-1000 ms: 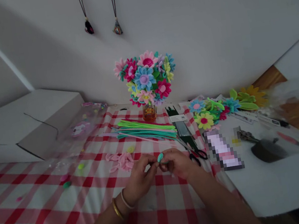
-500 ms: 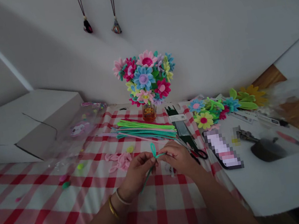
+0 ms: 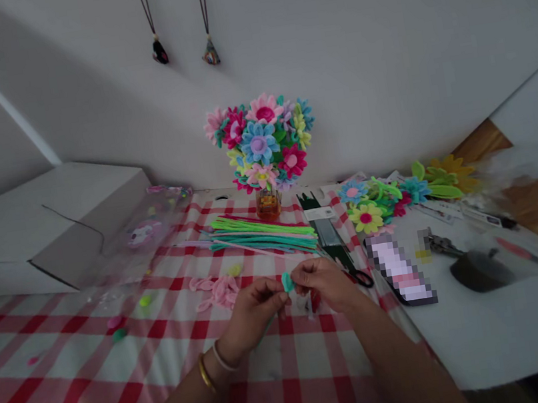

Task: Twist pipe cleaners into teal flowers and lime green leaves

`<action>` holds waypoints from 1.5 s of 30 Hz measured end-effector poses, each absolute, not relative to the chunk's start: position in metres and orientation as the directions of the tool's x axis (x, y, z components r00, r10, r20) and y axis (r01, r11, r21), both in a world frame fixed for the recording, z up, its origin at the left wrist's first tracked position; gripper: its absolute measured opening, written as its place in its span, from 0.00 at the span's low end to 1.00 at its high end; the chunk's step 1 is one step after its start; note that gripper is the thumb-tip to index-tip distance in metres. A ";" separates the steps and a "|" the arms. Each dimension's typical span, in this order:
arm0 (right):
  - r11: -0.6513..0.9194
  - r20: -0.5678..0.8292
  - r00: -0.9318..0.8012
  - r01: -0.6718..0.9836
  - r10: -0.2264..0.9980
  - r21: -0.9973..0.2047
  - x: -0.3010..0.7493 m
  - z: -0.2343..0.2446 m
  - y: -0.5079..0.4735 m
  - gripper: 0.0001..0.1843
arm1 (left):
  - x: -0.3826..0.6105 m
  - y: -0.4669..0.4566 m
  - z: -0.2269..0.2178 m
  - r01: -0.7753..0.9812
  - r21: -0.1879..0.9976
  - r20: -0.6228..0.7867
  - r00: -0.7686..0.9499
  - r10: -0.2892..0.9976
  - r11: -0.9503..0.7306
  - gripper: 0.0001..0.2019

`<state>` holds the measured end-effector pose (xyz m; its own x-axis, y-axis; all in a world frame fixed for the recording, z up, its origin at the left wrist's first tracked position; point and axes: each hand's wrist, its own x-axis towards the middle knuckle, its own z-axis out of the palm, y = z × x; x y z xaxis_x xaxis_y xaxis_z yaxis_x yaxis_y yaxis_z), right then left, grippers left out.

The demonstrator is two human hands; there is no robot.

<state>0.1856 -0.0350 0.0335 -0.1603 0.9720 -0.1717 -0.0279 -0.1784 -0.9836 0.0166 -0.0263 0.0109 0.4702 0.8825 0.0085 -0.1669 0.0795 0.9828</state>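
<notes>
My left hand point(image 3: 251, 313) and my right hand point(image 3: 326, 283) meet above the red-and-white checked tablecloth point(image 3: 74, 385). Both pinch a teal pipe cleaner point(image 3: 287, 282) bent into a small loop between the fingertips. Its loose end hangs down behind my left fingers. A bundle of green, teal and pink pipe cleaners point(image 3: 261, 233) lies just beyond my hands. Pink felt petals point(image 3: 219, 290) rest to the left of my left hand. Bangles circle my left wrist.
A vase of felt flowers point(image 3: 263, 142) stands at the back by the wall. More felt flowers point(image 3: 380, 202), scissors point(image 3: 355, 275), dark green stems point(image 3: 326, 230), a blurred-out device point(image 3: 399, 269) and a dark round object point(image 3: 479, 270) lie right. A white box point(image 3: 44, 221) sits left. Small pompoms point(image 3: 145, 301) dot the cloth.
Half a second ago the pipe cleaner stood up as an open loop with a long tail; now it is folded tighter between the fingertips. My hands stayed in place.
</notes>
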 end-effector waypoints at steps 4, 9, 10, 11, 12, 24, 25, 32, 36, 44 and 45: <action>-0.090 -0.083 -0.196 -0.028 0.977 -0.996 0.184 0.033 -0.037 0.13 | 0.012 -0.023 0.010 -0.305 0.839 -0.138 0.681 0.719 0.451 0.07; -0.061 -0.044 -0.219 -0.071 0.975 -0.996 0.175 0.029 -0.038 0.14 | 0.010 -0.027 0.013 -0.309 0.738 -0.159 0.784 0.600 0.599 0.09; -0.049 -0.034 -0.192 -0.077 0.981 -0.996 0.174 0.029 -0.038 0.15 | 0.010 -0.026 0.014 -0.348 0.728 -0.152 0.759 0.634 0.591 0.09; -0.042 -0.027 -0.171 -0.083 0.985 -0.996 0.173 0.029 -0.038 0.16 | 0.011 -0.025 0.014 -0.399 0.717 -0.144 0.718 0.681 0.572 0.08; -0.042 -0.028 -0.168 -0.082 0.985 -0.996 0.172 0.029 -0.038 0.16 | 0.012 -0.024 0.014 -0.453 0.708 -0.132 0.669 0.732 0.542 0.07; 0.036 0.033 -0.017 0.274 0.999 -0.961 0.167 0.018 -0.038 0.09 | 0.014 -0.017 0.004 -0.673 0.660 -0.102 0.357 0.928 0.332 0.09; 0.063 0.060 -0.020 0.316 0.998 -0.947 0.165 0.018 -0.039 0.08 | 0.014 -0.017 0.004 -0.666 0.668 -0.106 0.356 0.929 0.331 0.09; 0.139 0.102 -0.106 0.437 0.989 -0.889 0.154 0.016 -0.043 0.05 | 0.017 -0.016 0.008 -0.617 0.738 -0.074 0.329 0.942 0.273 0.06; 0.063 0.025 -0.100 0.392 0.995 -0.918 0.157 0.014 -0.045 0.04 | 0.016 -0.016 0.007 -0.532 0.827 -0.027 0.284 0.958 0.181 0.05; -0.219 -0.242 -0.341 0.105 0.908 -0.970 0.159 0.025 -0.047 0.04 | 0.013 -0.014 0.002 -0.357 0.933 0.037 0.225 0.974 0.048 0.04; -0.232 -0.247 -0.362 0.087 0.899 -0.969 0.159 0.026 -0.047 0.06 | 0.013 -0.014 0.001 -0.345 0.938 0.040 0.222 0.974 0.040 0.04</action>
<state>0.1591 -0.0475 0.0261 -0.3616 0.8989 -0.2474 0.0870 -0.2316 -0.9689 0.0131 -0.0136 0.0015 0.2223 0.9742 0.0402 -0.3449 0.0400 0.9378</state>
